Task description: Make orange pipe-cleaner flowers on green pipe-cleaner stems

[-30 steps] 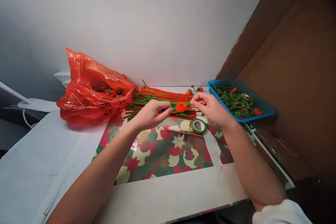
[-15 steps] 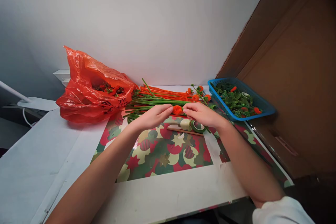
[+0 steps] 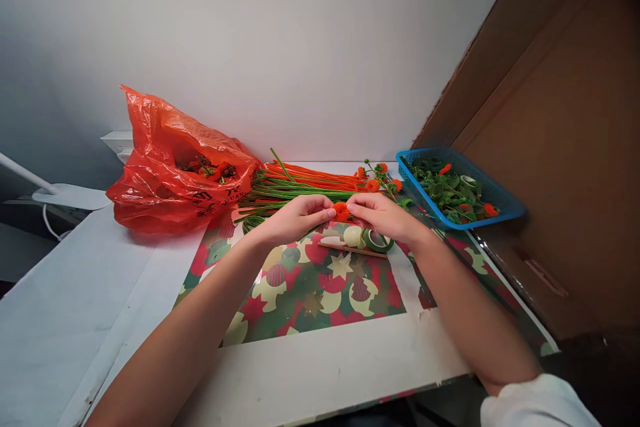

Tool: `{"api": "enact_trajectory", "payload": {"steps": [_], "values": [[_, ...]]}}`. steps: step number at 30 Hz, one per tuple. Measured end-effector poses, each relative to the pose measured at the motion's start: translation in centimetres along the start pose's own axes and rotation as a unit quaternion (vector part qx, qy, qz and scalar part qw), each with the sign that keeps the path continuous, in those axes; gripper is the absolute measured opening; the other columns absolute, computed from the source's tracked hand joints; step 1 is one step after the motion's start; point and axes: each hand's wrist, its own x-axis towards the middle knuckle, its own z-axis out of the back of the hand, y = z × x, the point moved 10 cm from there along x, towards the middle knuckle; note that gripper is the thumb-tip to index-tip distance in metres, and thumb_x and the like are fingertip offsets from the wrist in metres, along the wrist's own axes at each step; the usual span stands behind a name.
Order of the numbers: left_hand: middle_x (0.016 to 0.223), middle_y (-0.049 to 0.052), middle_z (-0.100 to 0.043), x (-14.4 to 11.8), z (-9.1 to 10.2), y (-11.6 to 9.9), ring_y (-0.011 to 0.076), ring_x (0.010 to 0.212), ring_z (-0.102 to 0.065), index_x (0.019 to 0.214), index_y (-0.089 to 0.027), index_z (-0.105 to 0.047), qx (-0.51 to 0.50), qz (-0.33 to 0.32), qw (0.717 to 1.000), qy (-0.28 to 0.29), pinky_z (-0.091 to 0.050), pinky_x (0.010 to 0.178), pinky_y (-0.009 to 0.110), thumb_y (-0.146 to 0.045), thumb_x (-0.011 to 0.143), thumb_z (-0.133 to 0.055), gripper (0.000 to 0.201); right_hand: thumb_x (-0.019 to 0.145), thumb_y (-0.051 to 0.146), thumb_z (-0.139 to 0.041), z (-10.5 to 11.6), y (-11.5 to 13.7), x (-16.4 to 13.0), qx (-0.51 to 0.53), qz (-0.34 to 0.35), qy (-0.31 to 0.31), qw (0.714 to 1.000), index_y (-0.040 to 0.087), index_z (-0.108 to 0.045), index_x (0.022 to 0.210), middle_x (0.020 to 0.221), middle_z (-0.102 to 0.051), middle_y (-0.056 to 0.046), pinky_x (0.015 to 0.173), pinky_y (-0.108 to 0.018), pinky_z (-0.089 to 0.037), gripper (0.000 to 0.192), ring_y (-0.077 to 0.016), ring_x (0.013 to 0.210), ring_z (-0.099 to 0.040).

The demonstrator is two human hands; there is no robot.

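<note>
Your left hand and your right hand meet in the middle of the bench, fingertips closed from both sides on a small orange pompom flower. Both hands are pinched narrow on it, thumbs against forefingers, and the flower sits right between them, just above the patterned paper. Whether a stem runs from it under your fingers, you cannot tell from here.

Just on the near side of your right hand, a green tape roll lies flat on the paper, touching a pale round piece on its left. A thin wooden stick lies along their near edge.

Beyond your hands, a long bundle of green and orange stems lies across the bench, running left to right. At its right end a few finished orange flowers stand out on green stalks.

Far left, a red plastic bag slumps open against the wall, with red and dark bits showing inside. Far right, a blue basket holds green leaves and a few orange pieces. A brown board rises behind the basket on the right. At the left edge, a white lamp base rests beside the bag.
</note>
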Motion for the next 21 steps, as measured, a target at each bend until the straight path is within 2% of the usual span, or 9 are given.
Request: {"api": "enact_trajectory", "payload": {"steps": [6, 13, 17, 21], "values": [[0.064, -0.004, -0.049, 0.32, 0.24, -0.41, 0.007, 0.054, -0.038, 0.076, -0.016, -0.054, -0.082, -0.037, 0.996, -0.029, -0.029, 0.049, 0.019, -0.049, 0.081, -0.062, 0.035, 0.083, 0.047, -0.056, -0.15, 0.1, 0.12, 0.104, 0.0, 0.004, 0.995, 0.018, -0.051, 0.073, 0.056, -0.04, 0.006, 0.049, -0.022, -0.025, 0.031, -0.0081, 0.05, -0.033], [0.066, -0.004, -0.052, 0.57, 0.18, 0.35, 0.0074, 0.057, -0.04, 0.082, -0.015, -0.062, -0.11, -0.035, 0.993, -0.03, -0.031, 0.053, 0.021, -0.05, 0.08, -0.065, 0.035, 0.082, 0.049, -0.057, 0.43, 0.29, 0.09, 0.076, 0.01, -0.029, 0.997, 0.018, -0.052, 0.073, 0.055, -0.036, 0.007, 0.047, -0.023, -0.024, 0.032, -0.0084, 0.049, -0.03], [0.063, -0.004, -0.049, 0.61, 0.48, 0.47, 0.0073, 0.055, -0.038, 0.077, -0.015, -0.059, -0.113, -0.029, 0.991, -0.069, -0.029, 0.051, 0.021, -0.052, 0.077, -0.066, 0.038, 0.083, 0.05, -0.057, 0.51, 0.36, -0.11, 0.063, 0.012, -0.036, 0.997, 0.019, -0.051, 0.073, 0.056, -0.034, 0.007, 0.047, -0.023, -0.022, 0.033, -0.0084, 0.049, -0.028], [0.067, -0.003, -0.052, 0.58, 0.08, 0.2, 0.0076, 0.057, -0.04, 0.076, -0.015, -0.057, -0.116, -0.025, 0.989, -0.083, -0.031, 0.052, 0.021, -0.05, 0.077, -0.066, 0.036, 0.085, 0.048, -0.056, 0.57, 0.47, -0.41, 0.046, 0.012, -0.037, 0.998, 0.019, -0.051, 0.073, 0.055, -0.032, 0.007, 0.046, -0.022, -0.02, 0.032, -0.0079, 0.049, -0.027]]}}
